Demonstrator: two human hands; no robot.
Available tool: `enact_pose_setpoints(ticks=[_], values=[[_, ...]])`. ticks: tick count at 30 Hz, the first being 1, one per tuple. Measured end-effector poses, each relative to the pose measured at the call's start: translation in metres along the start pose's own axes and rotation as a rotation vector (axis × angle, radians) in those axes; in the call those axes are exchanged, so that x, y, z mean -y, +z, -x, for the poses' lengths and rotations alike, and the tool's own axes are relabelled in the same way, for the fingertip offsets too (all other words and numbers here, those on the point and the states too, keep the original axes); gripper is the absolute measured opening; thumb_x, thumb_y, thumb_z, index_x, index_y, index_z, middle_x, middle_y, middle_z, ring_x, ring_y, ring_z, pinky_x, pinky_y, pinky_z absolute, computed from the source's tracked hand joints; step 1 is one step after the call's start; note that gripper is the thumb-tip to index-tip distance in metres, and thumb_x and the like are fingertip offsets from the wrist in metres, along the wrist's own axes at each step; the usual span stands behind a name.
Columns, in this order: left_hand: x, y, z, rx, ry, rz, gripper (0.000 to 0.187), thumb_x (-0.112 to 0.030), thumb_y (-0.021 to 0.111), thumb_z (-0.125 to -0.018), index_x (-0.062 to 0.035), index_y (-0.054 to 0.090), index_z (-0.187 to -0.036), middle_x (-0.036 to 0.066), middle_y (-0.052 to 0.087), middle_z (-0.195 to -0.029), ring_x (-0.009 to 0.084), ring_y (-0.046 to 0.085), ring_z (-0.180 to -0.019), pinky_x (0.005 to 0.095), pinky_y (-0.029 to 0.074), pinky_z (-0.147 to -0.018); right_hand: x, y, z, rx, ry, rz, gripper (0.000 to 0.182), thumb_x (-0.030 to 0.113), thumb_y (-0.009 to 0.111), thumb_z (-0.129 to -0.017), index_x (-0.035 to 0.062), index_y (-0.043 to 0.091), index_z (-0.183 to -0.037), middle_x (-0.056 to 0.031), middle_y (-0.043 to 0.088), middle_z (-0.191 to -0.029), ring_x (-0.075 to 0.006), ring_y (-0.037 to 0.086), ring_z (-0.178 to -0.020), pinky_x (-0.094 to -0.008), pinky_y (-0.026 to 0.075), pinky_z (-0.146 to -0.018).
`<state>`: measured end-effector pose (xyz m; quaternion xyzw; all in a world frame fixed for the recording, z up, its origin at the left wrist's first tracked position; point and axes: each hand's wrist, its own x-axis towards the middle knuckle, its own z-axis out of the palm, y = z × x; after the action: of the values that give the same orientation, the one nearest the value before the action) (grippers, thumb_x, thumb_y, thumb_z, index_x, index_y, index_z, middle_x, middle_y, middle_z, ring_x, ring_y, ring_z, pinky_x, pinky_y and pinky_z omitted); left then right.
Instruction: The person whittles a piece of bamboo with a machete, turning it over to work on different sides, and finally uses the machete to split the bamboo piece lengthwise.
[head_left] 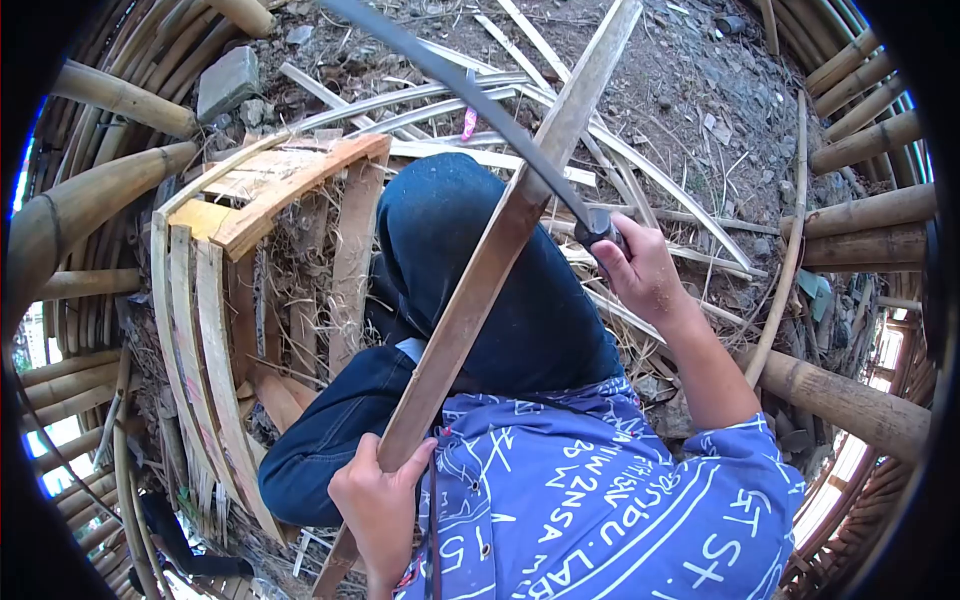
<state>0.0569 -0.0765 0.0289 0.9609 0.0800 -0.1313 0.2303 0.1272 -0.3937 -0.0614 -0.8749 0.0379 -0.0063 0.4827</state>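
Observation:
A long split bamboo strip (465, 315) slants across my lap, from beside my body up past my raised knee. My left hand (375, 500) is closed around its lower part, with the thumb along its edge. My right hand (645, 270) grips the dark handle of a machete (465, 92) to the right of the strip. The long narrow blade points up and to the left, crossing over the strip near the handle in this view. The strip looks brown along its lower length and greyer toward its top end.
Beside my legs on the left stands a wooden slatted frame (300, 195). Several pale bamboo strips (670, 185) lie scattered on the dirt ground, with shavings among them. A concrete block (228, 84) sits at upper left. Bamboo poles (850, 400) surround the spot on both sides.

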Motion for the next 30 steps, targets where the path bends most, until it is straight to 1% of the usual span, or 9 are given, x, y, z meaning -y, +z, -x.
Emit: enact_pose_setpoints(ticks=[2, 6, 10, 14, 15, 20, 22, 26, 30], values=[[-0.004, -0.002, -0.001, 0.025, -0.006, -0.033, 0.049, -0.028, 0.080, -0.069, -0.0001, 0.041, -0.061, 0.019, 0.042, -0.048, 0.0396, 0.040, -0.047, 0.0397, 0.033, -0.044, 0.016, -0.006, -0.006, 0.090, -0.084, 0.151, 0.044, 0.041, 0.058, -0.089, -0.0016, 0.051, -0.082, -0.0167, 0.052, -0.060, -0.0310, 0.052, -0.053, -0.0378, 0.039, -0.051], [-0.003, 0.000, 0.002, 0.009, 0.027, -0.051, 0.049, -0.028, 0.080, -0.069, -0.0007, 0.041, -0.060, 0.018, 0.042, -0.048, 0.0394, 0.040, -0.047, 0.0395, 0.033, -0.043, 0.028, -0.026, -0.019, 0.175, 0.005, 0.210, 0.047, 0.044, 0.059, -0.087, -0.0020, 0.055, -0.081, -0.0172, 0.053, -0.059, -0.0310, 0.055, -0.053, -0.0376, 0.041, -0.051], [0.001, -0.006, 0.005, -0.011, 0.038, -0.034, 0.048, -0.028, 0.081, -0.068, -0.0013, 0.041, -0.060, 0.018, 0.043, -0.049, 0.0388, 0.041, -0.046, 0.0396, 0.033, -0.043, 0.007, -0.036, -0.039, 0.154, -0.157, 0.372, 0.046, 0.044, 0.060, -0.087, -0.0014, 0.059, -0.081, -0.0131, 0.051, -0.054, -0.0228, 0.052, -0.049, -0.0353, 0.041, -0.050], [0.018, -0.017, 0.017, -0.082, 0.060, -0.151, 0.050, -0.030, 0.082, -0.065, -0.0020, 0.041, -0.059, 0.018, 0.043, -0.050, 0.0378, 0.042, -0.046, 0.0392, 0.033, -0.043, -0.049, -0.069, -0.061, -0.069, 0.120, 0.310, 0.050, 0.047, 0.053, -0.092, -0.0010, 0.058, -0.079, -0.0044, 0.051, -0.053, -0.0127, 0.049, -0.049, -0.0314, 0.039, -0.045], [0.018, -0.019, 0.020, -0.056, -0.030, -0.117, 0.046, -0.016, 0.083, -0.059, 0.0015, 0.040, -0.062, 0.022, 0.041, -0.053, 0.0366, 0.032, -0.050, 0.0385, 0.033, -0.047, -0.071, -0.084, -0.066, -0.060, 0.138, 0.289, 0.055, 0.052, 0.049, -0.092, -0.0002, 0.055, -0.076, -0.0022, 0.050, -0.052, -0.0100, 0.048, -0.046, -0.0276, 0.037, -0.041], [0.022, -0.012, 0.012, -0.017, -0.063, -0.106, 0.047, -0.019, 0.083, -0.060, 0.0019, 0.041, -0.062, 0.021, 0.040, -0.052, 0.0369, 0.032, -0.050, 0.0380, 0.032, -0.046, -0.040, -0.072, -0.029, -0.136, 0.307, 0.042, 0.061, 0.063, 0.043, -0.089, 0.0034, 0.054, -0.079, 0.0011, 0.047, -0.053, -0.0059, 0.046, -0.040, -0.0200, 0.035, -0.036], [0.020, -0.009, 0.009, -0.025, 0.031, -0.186, 0.052, -0.031, 0.082, -0.064, -0.0025, 0.039, -0.058, 0.017, 0.042, -0.048, 0.0366, 0.043, -0.044, 0.0397, 0.032, -0.043, -0.004, -0.047, -0.013, -0.064, 0.353, -0.124, 0.058, 0.060, 0.045, -0.089, 0.0040, 0.054, -0.081, 0.0024, 0.045, -0.054, -0.0044, 0.046, -0.044, -0.0186, 0.035, -0.037], [0.012, -0.015, -0.001, -0.051, 0.113, -0.244, 0.052, -0.032, 0.082, -0.063, -0.0031, 0.039, -0.057, 0.016, 0.041, -0.048, 0.0360, 0.042, -0.044, 0.0398, 0.031, -0.043, 0.034, -0.018, -0.016, 0.155, 0.223, -0.105, 0.046, 0.044, 0.054, -0.092, 0.0018, 0.054, -0.074, -0.0007, 0.047, -0.053, -0.0076, 0.043, -0.049, -0.0268, 0.036, -0.045], [0.020, -0.019, 0.001, -0.120, 0.130, -0.270, 0.053, -0.034, 0.082, -0.061, -0.0042, 0.039, -0.057, 0.015, 0.039, -0.048, 0.0348, 0.041, -0.044, 0.0396, 0.031, -0.044, 0.025, -0.010, -0.031, 0.195, 0.138, 0.020, 0.049, 0.043, 0.057, -0.091, -0.0016, 0.053, -0.072, -0.0048, 0.044, -0.051, -0.0102, 0.043, -0.049, -0.0297, 0.035, -0.046]])
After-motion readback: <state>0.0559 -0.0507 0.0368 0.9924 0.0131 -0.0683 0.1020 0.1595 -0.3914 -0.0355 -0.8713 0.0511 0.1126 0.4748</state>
